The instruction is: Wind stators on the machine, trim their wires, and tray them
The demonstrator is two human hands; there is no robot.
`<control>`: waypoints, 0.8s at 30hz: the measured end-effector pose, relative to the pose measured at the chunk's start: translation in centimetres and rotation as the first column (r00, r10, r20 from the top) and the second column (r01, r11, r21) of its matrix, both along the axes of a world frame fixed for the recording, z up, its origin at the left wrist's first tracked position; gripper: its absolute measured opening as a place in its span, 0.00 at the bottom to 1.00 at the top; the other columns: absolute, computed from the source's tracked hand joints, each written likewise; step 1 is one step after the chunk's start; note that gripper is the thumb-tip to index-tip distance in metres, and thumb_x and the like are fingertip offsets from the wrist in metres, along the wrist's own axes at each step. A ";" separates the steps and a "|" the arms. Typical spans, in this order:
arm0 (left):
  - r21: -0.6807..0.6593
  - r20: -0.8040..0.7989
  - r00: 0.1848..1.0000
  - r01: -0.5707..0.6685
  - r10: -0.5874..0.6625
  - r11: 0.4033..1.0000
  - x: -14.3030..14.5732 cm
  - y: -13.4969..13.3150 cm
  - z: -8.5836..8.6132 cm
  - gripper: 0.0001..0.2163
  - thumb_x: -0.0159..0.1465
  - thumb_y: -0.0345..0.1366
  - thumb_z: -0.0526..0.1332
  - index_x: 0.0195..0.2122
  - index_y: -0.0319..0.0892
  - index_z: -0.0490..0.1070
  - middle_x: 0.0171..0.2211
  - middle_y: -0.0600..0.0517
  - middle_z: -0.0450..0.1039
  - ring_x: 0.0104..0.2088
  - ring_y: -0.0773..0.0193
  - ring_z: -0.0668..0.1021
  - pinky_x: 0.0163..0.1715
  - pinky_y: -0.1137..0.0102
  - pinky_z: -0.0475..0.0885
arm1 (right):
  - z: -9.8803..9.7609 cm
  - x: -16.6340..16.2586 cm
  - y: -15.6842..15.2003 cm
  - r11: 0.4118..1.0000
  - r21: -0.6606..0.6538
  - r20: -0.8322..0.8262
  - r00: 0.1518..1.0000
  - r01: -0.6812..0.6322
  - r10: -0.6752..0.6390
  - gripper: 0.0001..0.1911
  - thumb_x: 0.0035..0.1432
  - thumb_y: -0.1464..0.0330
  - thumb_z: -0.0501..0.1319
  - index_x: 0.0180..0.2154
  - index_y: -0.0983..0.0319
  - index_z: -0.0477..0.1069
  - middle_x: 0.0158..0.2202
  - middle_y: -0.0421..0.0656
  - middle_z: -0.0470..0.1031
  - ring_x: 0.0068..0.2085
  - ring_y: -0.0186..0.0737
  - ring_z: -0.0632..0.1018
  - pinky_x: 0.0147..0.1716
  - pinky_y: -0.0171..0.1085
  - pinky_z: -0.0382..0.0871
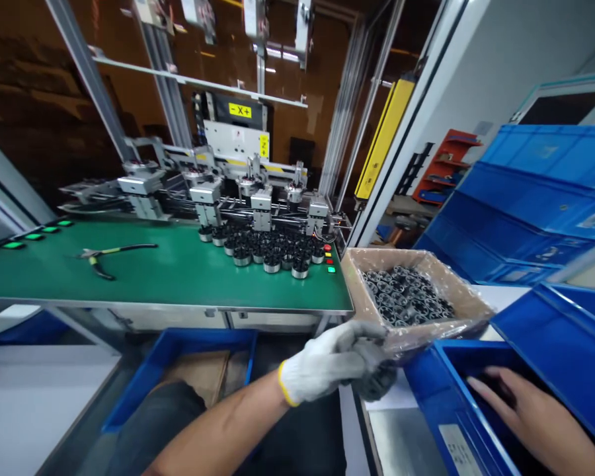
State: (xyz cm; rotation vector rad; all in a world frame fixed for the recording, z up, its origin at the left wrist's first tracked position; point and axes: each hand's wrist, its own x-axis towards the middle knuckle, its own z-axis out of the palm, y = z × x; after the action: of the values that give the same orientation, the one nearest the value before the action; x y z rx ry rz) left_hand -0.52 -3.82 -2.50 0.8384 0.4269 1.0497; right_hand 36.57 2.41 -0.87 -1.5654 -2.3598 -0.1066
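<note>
My left hand (330, 362), in a white knit glove with a yellow cuff, is closed around dark grey round ring-like parts (374, 380). Motion blurs them, so I cannot tell how many there are. They hang in front of the near edge of the cardboard box (441, 327). My right hand (520, 403) is bare and reaches down into an open blue bin (439, 403). Its thumb and forefinger are apart; the other fingers are hidden, and the bin's inside is too dark to make out.
Black-and-silver round parts (272, 264) crowd the right of a green worktop (143, 284), before a machine with several metal fixtures (207, 193). Pliers (102, 254) lie at left. Grey ring parts (406, 297) fill the plastic-lined box. Blue crates (540, 192) stand at right.
</note>
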 end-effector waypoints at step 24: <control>-0.130 0.186 0.974 -0.108 0.131 0.986 1.0 -3.1 -2.0 0.27 0.55 0.53 0.74 0.52 0.43 0.79 0.39 0.49 0.77 0.31 0.70 0.77 0.31 0.78 0.73 | 3.5 -17.7 -9.1 0.816 0.304 -0.320 0.754 -0.492 0.574 0.20 0.63 0.74 0.68 0.55 0.71 0.70 0.47 0.54 0.75 0.51 0.45 0.78 0.52 0.41 0.78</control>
State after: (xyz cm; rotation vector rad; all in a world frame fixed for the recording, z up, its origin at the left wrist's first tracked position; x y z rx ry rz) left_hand 0.43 -6.89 -4.51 0.6034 0.3740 1.1937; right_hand 18.89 -6.69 2.67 -0.6779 -2.2712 0.0943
